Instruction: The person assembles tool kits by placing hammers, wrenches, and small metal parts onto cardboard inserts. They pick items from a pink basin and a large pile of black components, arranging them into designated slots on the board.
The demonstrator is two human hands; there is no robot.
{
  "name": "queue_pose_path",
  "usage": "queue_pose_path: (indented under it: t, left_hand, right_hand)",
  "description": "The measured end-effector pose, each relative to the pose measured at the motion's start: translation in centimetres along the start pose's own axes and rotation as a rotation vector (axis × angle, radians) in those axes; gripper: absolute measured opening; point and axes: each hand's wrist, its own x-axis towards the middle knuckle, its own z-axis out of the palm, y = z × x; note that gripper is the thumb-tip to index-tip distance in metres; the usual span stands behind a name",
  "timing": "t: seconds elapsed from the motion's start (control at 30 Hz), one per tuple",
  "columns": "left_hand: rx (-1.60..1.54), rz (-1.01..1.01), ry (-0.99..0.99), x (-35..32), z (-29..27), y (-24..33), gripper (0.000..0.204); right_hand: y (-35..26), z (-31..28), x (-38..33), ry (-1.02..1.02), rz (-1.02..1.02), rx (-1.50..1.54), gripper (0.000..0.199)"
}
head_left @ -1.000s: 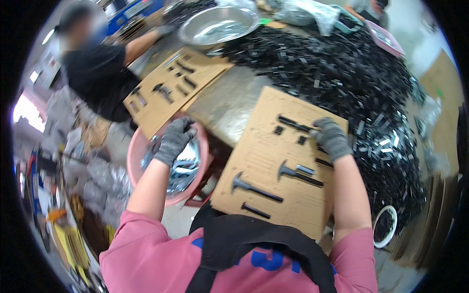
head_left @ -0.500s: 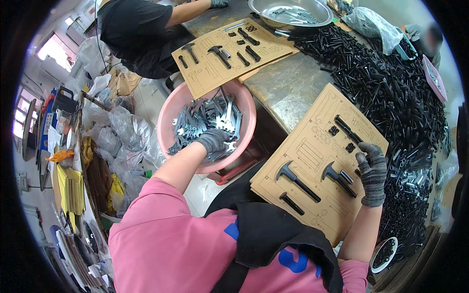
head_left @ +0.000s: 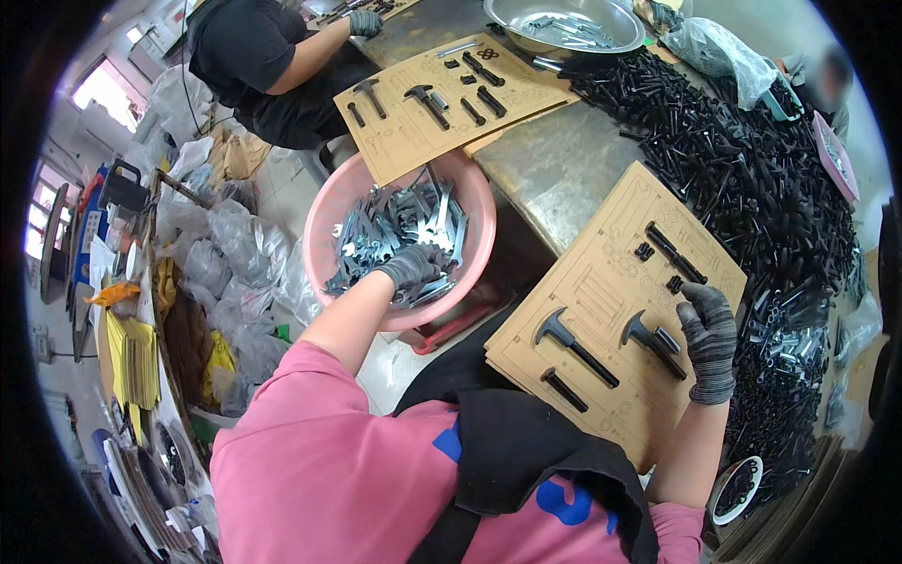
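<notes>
My left hand (head_left: 411,267), in a grey striped glove, reaches into a pink basin (head_left: 318,199) heaped with silver open-ended wrenches (head_left: 399,224). Its fingertips sink among the wrenches, so any grip is hidden. My right hand (head_left: 711,340), gloved alike, hovers over the right side of a printed cardboard sheet (head_left: 592,291), fingers bent and a little apart. Its fingertips are beside a small cluster of black nuts (head_left: 675,284). On the sheet lie a long black bolt (head_left: 675,252), two T-shaped bolts (head_left: 575,348) (head_left: 655,344), a silver sleeve (head_left: 667,339) and a short black bolt (head_left: 565,389).
Another laid-out cardboard sheet (head_left: 390,155) overhangs the metal table (head_left: 540,169) beyond the basin. Black bolts (head_left: 742,179) pile up along the right. A steel bowl (head_left: 507,30) stands at the back. Across the table is a co-worker (head_left: 249,56); plastic bags (head_left: 235,273) crowd the left.
My right hand has drawn slightly down, its fingertips now beside the small nuts. My left hand has shifted slightly within the basin. The co-worker's gloved hand has come back toward their body.
</notes>
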Motion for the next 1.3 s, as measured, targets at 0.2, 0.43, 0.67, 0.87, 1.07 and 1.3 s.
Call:
queue_pose_path:
  t: [0.2, 0.43, 0.67, 0.87, 1.07, 1.3]
  left_hand:
    - [0.226, 0.177, -0.3, -0.6, 1.3, -0.8, 0.039]
    - [0.1, 0.294, -0.092, -2.6, 0.5, -0.4, 0.037]
    - [-0.285, 0.106, 0.089, -3.9, -1.5, 0.6, 0.026]
    - [0.511, 0.014, 0.408, -5.5, -4.0, 3.5, 0.043]
    - [0.369, 0.134, 0.553, -4.1, -5.0, 2.0, 0.035]
    - [-0.429, 0.245, 0.397, -4.6, -7.0, 4.4, 0.018]
  right_hand:
    - [0.7, 0.1, -0.1, -0.002, -0.066, 0.037, 0.023]
    - [0.9, -0.6, -0.6, -0.008, -0.058, -0.008, 0.023]
    - [0.4, -0.7, -0.6, -0.021, -0.015, 0.014, 0.022]
    - [0.7, -0.2, -0.8, -0.008, -0.031, 0.026, 0.023]
    - [0.4, 0.0, -0.8, -0.042, -0.029, 0.017, 0.022]
    - [-0.9, 1.3, -1.1, -0.066, -0.216, 0.01, 0.021]
